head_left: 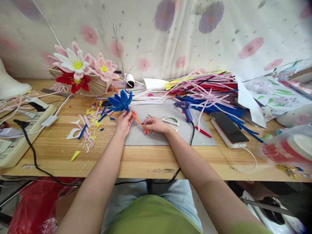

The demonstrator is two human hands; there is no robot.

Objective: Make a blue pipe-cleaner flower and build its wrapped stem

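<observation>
Pinching the bottom of the blue flower (121,101) with my left hand (124,122), I hold it left of the middle of the frame. My right hand (155,125), near the middle, has its fingers pressed together on the low end of an orange strip (139,121). The step in hand seems to be fixing strip to flower, so I think the next move calls for a soft, steady pull. The petals (119,103) look fuzzy and leaf-shaped; the strip looks thin and smooth.
</observation>
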